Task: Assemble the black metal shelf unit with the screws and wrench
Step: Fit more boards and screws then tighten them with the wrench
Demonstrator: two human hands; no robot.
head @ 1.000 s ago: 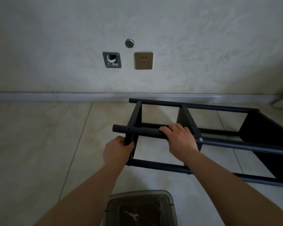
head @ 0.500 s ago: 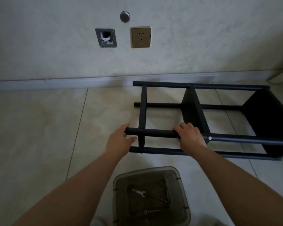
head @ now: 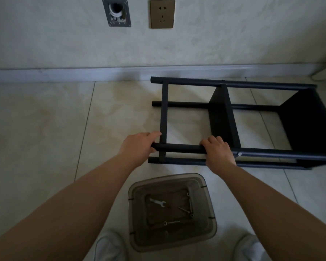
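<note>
Head view: the black shelf unit (head: 233, 121) lay on its side on the floor (head: 45, 129), in the middle and right of the frame, close to the baseboard (head: 64, 74).
Done: four poles, one cross frame near the left ends, and two panels were already joined; one screw head (head: 239, 153) showed on the nearest pole (head: 179, 148).
Left: I judged that more screws must still go in, because the wrench (head: 158, 202) and several screws (head: 184, 210) lay unused in the clear bin (head: 172, 211) at the lower centre.
Left hand (head: 139, 143): its grip was loose, fingers nearly straight, touching the left end of the nearest pole.
Right hand (head: 219, 151): fingers curled over the same pole, holding it.
Hidden: the right end of the unit was cut off by the frame edge; other joints were too dark to read, so the number of missing screws was unclear.
</note>
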